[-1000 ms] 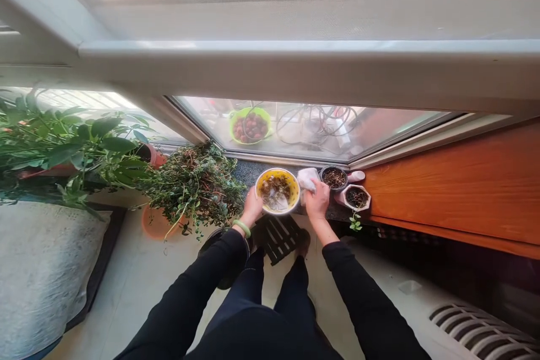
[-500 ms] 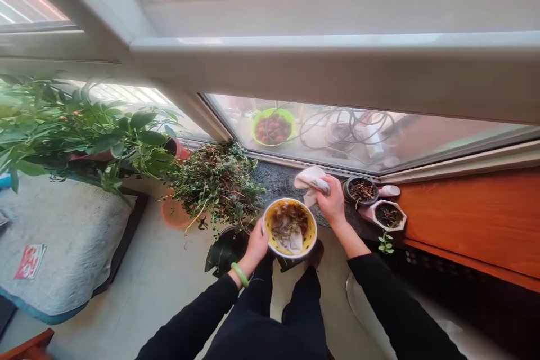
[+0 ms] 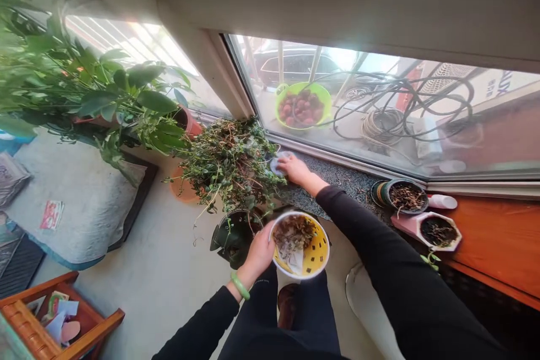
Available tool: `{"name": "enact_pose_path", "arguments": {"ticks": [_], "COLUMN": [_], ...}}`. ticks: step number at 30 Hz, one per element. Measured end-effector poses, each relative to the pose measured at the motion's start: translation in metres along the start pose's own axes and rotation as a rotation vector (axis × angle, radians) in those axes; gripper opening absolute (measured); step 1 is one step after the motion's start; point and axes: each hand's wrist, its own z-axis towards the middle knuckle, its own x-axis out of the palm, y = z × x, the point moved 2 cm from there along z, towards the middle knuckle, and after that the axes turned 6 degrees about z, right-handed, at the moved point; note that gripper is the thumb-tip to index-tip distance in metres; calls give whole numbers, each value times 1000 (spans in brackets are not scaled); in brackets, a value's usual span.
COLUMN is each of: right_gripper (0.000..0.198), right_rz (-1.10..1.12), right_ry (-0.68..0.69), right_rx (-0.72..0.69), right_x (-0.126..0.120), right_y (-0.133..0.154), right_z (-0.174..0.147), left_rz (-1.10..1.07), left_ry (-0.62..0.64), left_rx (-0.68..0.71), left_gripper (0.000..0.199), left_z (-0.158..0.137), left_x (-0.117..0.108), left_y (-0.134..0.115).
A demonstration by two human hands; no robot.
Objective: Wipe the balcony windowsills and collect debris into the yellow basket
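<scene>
My left hand (image 3: 259, 250), with a green bangle at the wrist, is closed on the white rim of a small yellow perforated basket (image 3: 318, 250). Dry plant scraps and a crumpled white piece lie inside it, and the basket tilts to one side. Farther forward, my right hand (image 3: 293, 169) reaches to the dark speckled sill (image 3: 333, 197). Its fingers press a pale wadded cloth (image 3: 278, 163) onto the sill, right beside a bushy trailing plant (image 3: 236, 163). Leaves and fingers partly cover the cloth.
Right of my arm stand a round dark pot (image 3: 405, 197) and a pink-white octagonal pot (image 3: 439, 230), beside an orange wooden top (image 3: 498, 236). Large leafy plants (image 3: 105, 90) fill the left. A wooden rack (image 3: 67, 320) is at lower left. Behind glass sits a green bowl (image 3: 304, 104) of reddish items.
My right hand has moved left and down with the cloth, from above the sill to beside the trailing plant. The basket has shifted slightly and tilted. The view has turned lower.
</scene>
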Motion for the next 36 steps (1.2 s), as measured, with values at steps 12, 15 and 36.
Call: {"name": "enact_pose_path", "arguments": {"ticks": [12, 15, 36], "right_gripper": [49, 64, 82], "right_rz": [24, -7, 328], "right_ry": [-71, -32, -276], "right_rx": [13, 53, 357], "right_x": [-40, -20, -11], "right_y": [-43, -36, -93], "right_z": [-42, -40, -113], "left_rz": [31, 36, 9], "left_ry": [116, 114, 83], "left_rx": [-240, -206, -281], "left_gripper": [64, 63, 55], "left_z": [50, 67, 99], "left_x": [67, 70, 102], "left_y": [49, 42, 50]}}
